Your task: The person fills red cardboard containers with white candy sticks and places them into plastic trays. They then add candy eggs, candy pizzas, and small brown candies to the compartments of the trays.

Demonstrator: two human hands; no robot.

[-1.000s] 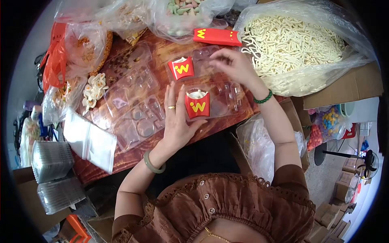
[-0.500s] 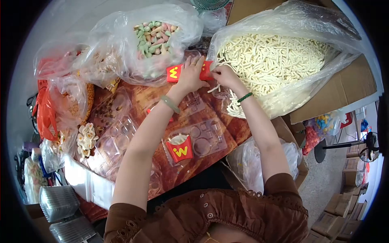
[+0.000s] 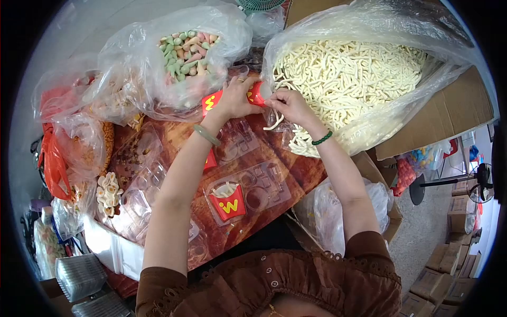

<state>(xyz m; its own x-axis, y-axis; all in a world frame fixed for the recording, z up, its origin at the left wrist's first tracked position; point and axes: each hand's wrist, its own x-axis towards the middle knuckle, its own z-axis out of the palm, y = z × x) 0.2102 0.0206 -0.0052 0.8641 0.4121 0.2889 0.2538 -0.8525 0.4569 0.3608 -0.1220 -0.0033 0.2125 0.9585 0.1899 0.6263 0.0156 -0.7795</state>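
My left hand (image 3: 238,99) is wrapped over red cartons with yellow letters; one carton (image 3: 210,103) shows left of it, and the mouth of another (image 3: 256,94) faces right. At that mouth my right hand (image 3: 289,107) pinches something pale, mostly hidden by the fingers. A loose cream stick lies just below it. Close on the right, an open clear bag (image 3: 364,79) holds many cream-coloured sticks. Nearer my body, a filled red carton (image 3: 228,201) lies in a clear moulded tray (image 3: 269,190).
A bag of pastel cone-shaped pieces (image 3: 187,55) stands at the back. White flower-shaped pieces (image 3: 109,194) and red plastic bags (image 3: 55,158) are at the left. Stacked clear trays (image 3: 79,274) sit lower left. A cardboard box (image 3: 438,119) is under the stick bag.
The view has shifted slightly, moving the table items a little left. My right hand has closed in at the carton's mouth, which now looks more open. My left hand keeps its hold.
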